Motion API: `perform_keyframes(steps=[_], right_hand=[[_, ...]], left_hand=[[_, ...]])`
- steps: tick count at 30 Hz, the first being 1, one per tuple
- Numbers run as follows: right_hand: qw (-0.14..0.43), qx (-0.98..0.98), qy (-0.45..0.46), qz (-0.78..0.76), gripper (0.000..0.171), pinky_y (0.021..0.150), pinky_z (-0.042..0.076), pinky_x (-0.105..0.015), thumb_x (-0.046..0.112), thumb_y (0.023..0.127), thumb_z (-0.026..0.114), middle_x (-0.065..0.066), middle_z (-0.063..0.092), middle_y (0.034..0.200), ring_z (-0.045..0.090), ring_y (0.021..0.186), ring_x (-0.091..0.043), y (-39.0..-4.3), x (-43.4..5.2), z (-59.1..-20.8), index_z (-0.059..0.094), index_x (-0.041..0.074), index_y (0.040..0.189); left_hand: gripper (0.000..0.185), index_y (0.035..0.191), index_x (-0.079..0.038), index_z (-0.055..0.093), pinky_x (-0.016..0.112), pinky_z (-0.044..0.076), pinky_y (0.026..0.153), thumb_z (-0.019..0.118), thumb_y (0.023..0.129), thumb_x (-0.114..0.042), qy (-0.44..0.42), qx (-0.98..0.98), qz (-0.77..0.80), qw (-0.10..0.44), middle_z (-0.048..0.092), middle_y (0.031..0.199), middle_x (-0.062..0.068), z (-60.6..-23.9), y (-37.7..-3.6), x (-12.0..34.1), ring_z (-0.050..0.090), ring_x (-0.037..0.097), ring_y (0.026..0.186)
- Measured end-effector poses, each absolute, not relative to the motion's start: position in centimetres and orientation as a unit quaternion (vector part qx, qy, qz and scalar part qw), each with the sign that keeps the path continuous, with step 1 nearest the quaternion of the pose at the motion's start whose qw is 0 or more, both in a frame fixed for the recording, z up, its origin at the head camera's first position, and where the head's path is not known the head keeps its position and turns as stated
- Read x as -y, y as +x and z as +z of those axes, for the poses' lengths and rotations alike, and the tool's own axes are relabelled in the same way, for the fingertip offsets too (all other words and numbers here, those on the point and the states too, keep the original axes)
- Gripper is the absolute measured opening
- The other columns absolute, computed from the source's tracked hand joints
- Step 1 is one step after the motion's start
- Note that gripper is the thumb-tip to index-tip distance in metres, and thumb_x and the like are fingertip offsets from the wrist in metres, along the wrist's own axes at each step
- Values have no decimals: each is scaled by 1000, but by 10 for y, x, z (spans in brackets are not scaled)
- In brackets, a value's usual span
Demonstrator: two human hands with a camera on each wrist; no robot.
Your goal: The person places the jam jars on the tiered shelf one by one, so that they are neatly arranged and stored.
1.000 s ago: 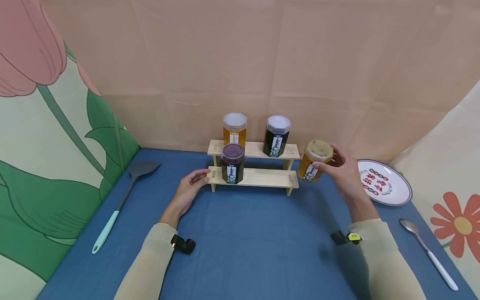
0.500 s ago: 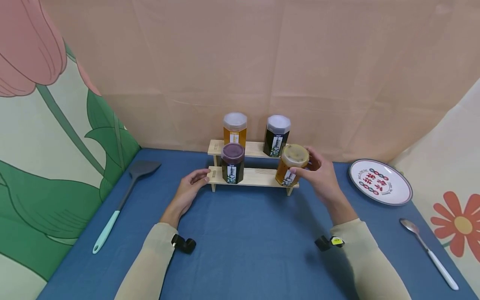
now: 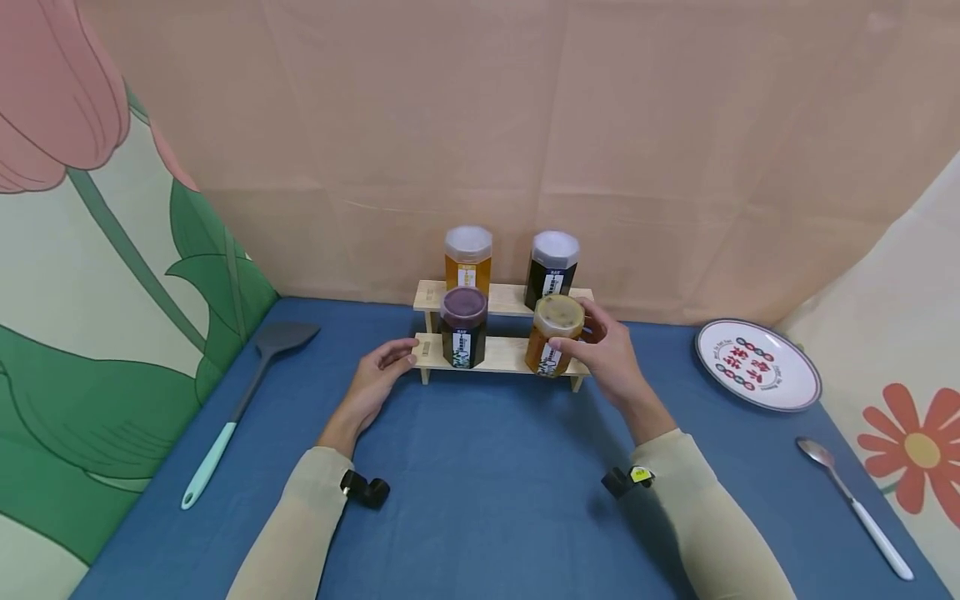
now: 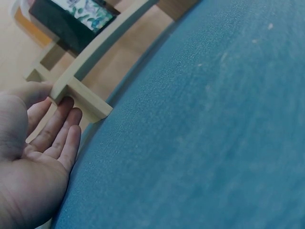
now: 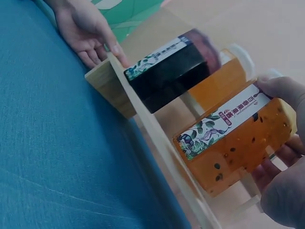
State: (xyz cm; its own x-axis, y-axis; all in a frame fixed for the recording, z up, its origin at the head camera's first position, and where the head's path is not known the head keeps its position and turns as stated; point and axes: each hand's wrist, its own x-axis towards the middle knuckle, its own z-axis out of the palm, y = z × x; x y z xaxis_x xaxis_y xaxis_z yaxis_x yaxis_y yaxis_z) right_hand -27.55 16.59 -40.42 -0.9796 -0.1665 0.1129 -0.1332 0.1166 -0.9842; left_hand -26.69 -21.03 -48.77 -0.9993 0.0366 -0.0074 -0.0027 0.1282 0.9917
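My right hand [image 3: 609, 354] grips an amber jar [image 3: 551, 346] with dark seeds and a pale lid. In the right wrist view the jar [image 5: 233, 138] is tilted, its base right at the front board of the lower tier. My left hand [image 3: 372, 379] holds the left end of the two-tier wooden rack [image 3: 506, 357]; in the left wrist view the thumb lies above the board end and the fingers [image 4: 59, 126] below. On the lower tier's left stands a dark jar with a purple lid [image 3: 463, 329]. Behind it, on the upper tier, are an orange jar [image 3: 468, 258] and a black jar [image 3: 551, 271].
A grey spatula with a mint handle [image 3: 247, 412] lies on the blue cloth [image 3: 480, 492] at the left. At the right are a white plate with red writing [image 3: 757, 365] and a spoon with a white handle [image 3: 855, 508]. A beige backdrop [image 3: 495, 125] rises behind the rack.
My right hand has carried the amber jar leftward, from beside the rack to the right part of its lower tier. The left hand stays on the rack's left end.
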Motion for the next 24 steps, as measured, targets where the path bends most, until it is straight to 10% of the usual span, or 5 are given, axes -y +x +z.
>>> perform_keyframes(steps=[24], right_hand=[[-29,-733,-122,-669,67,121,40,-51,13,93,79,-7,53,149,51,138,-27,-271,-166,-413,48,19,151]], left_hand=[[40,141,-16,60,38,45,111,65,104,-28,4,-757,654,13,57,143,8,-485,-266,209,53,20,129]])
